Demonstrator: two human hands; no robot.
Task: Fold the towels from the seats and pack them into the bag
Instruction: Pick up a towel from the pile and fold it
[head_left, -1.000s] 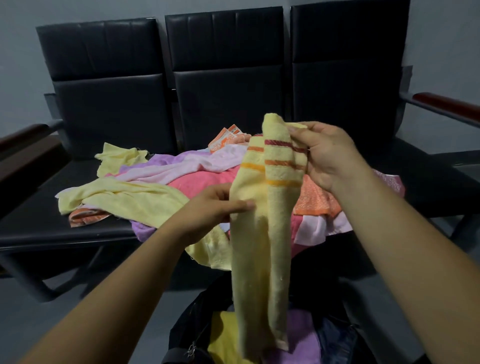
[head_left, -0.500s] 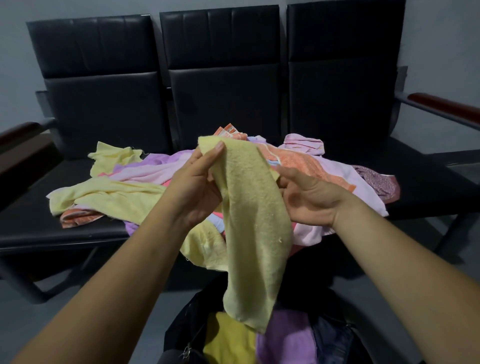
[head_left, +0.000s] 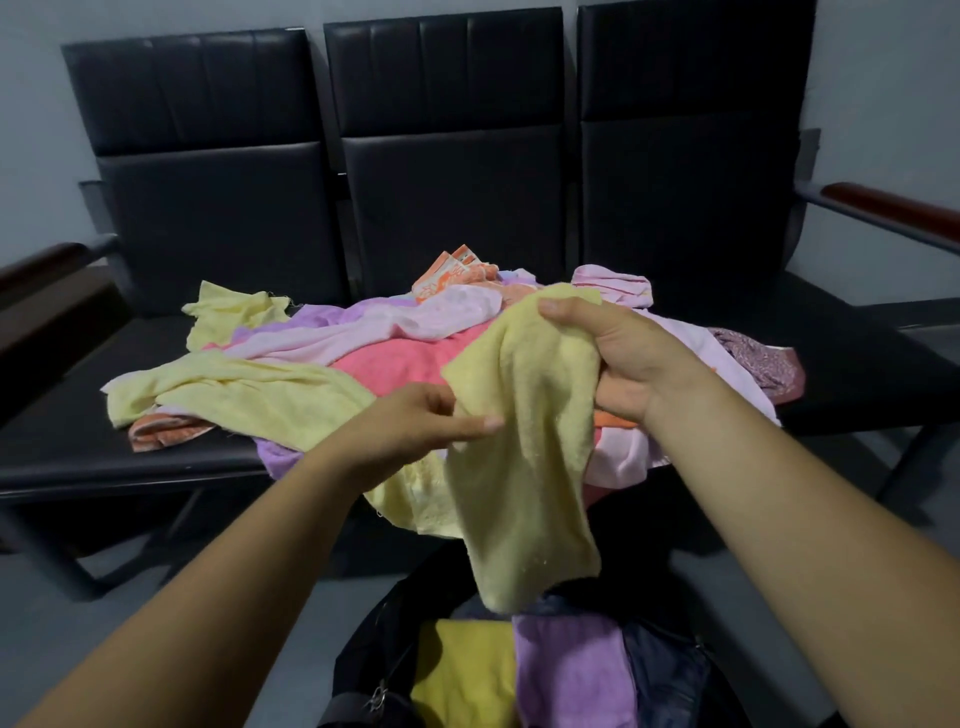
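Yellow towel (head_left: 524, 441) hangs part-folded just above the open bag (head_left: 371, 644). Left hand (head_left: 415, 426) pinches its left edge, right hand (head_left: 623, 358) grips the top fold. Risk: with only 2 grip points the loose lower end may sag, so the fold opens and the towel lands bunched in the bag
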